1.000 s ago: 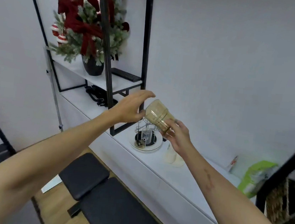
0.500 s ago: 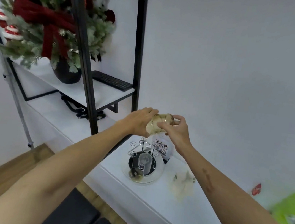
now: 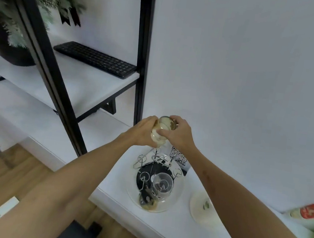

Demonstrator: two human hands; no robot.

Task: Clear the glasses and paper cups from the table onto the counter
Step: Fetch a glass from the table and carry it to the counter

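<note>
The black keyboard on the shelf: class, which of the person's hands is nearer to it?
Left. The left hand grips the glass on the keyboard's side; the right hand grips it on the far side.

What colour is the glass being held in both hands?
The glass is amber-tinted and see-through, gripped by the left hand and right hand; the head view shows it.

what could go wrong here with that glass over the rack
1. Both hands, left hand and right hand, hold the amber glass upside down over the wire rack; missing a prong could tip it.
2. It might knock the clear glass already on the rack.
</note>
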